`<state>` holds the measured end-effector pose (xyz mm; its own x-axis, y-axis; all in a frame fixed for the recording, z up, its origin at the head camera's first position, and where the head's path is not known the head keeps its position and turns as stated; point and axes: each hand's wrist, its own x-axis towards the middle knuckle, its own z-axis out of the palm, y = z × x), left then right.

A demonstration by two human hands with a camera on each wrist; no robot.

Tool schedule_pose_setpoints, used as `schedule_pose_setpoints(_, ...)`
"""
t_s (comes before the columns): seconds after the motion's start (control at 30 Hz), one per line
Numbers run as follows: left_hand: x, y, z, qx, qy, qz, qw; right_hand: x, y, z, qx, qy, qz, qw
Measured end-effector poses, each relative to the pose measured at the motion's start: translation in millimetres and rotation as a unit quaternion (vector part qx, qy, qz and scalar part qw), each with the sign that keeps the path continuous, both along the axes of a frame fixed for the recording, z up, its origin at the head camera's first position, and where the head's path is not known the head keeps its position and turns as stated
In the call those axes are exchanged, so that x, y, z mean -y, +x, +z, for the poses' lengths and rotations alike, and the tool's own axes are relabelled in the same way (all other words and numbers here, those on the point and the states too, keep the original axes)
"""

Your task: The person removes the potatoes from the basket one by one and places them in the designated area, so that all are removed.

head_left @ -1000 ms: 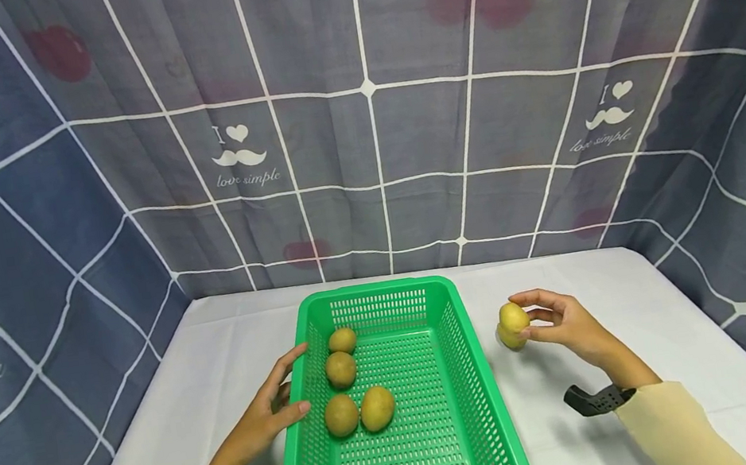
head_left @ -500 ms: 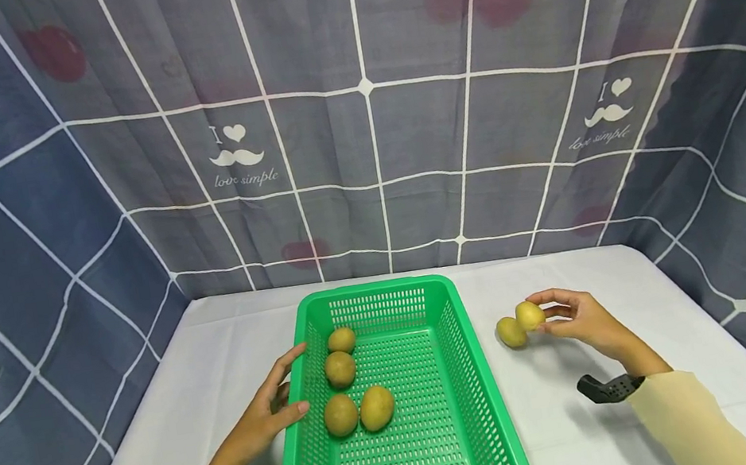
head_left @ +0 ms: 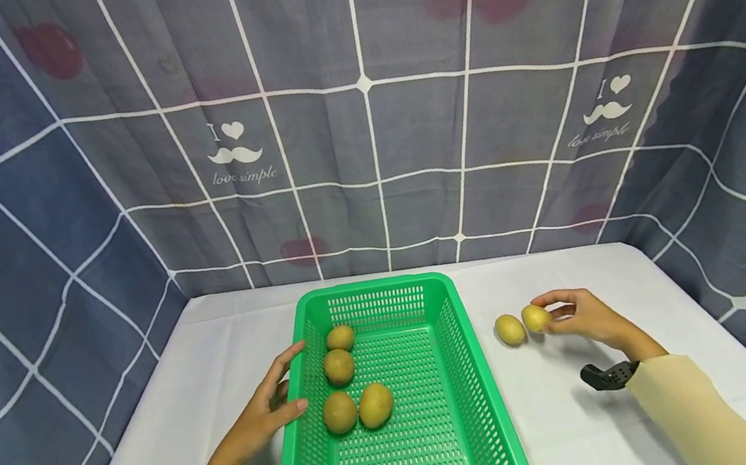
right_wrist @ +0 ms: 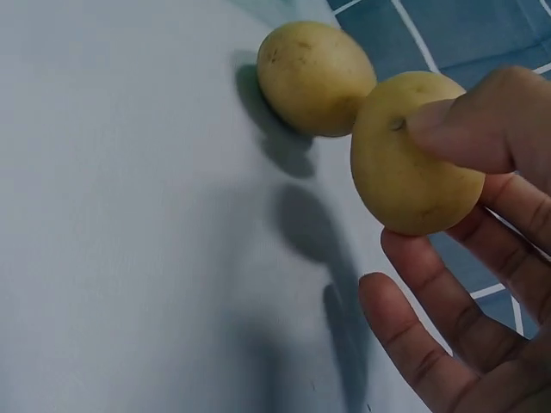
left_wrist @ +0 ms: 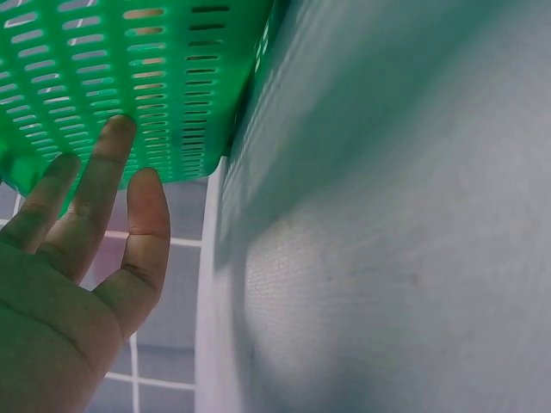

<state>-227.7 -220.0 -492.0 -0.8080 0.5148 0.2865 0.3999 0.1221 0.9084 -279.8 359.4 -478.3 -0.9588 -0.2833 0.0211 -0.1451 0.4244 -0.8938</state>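
Between thumb and fingers my right hand (head_left: 585, 320) pinches a yellow potato (right_wrist: 417, 155), held just over the white cloth at the right. Beside it a second potato (head_left: 510, 330) lies on the cloth; in the right wrist view the two overlap, so I cannot tell whether they touch. My left hand (head_left: 262, 418) rests against the left side of a green plastic basket (head_left: 477, 377), its fingers loosely extended along the perforated outer wall (left_wrist: 164, 86). Inside, on the left, lie several brownish-yellow potatoes (head_left: 339, 368).
A white cloth (head_left: 216, 344) covers the table. Dark grey-blue curtains (head_left: 415, 130) with white lines stand behind it and on both sides. Each wrist bears a black strapped device (head_left: 607, 376).
My right hand has moved right with its potato, from in front of the other potato to beside it. The left hand and basket stay in place.
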Motion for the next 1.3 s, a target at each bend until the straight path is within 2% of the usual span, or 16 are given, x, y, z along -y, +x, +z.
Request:
schedule_pose_setpoints(0.2, -1, 1.0, 0.2, -0.001, -0.008, 0.008, 0.9999, -3, -4.5, -5.9, -0.007, 0.029, 0.017, 0.999)
schedule_pose_setpoints(0.57, -1, 1.2, -1.4, 0.007, -0.009, 0.01, 0.9999, -3, -7.2, -8.4, -0.025, 0.096, 0.017, 0.995)
schedule_pose_setpoints(0.93, -1, 2.1, 0.0, 0.005, -0.008, 0.009, 0.9999, -2, -5.8, -7.2, -0.032, 0.071, 0.037, 0.996)
schedule_pose_setpoints(1.3, -1, 2.4, 1.7, 0.009, -0.007, 0.01, 0.9999, 3, -2.9, 8.7, -0.04, 0.075, 0.031, 0.996)
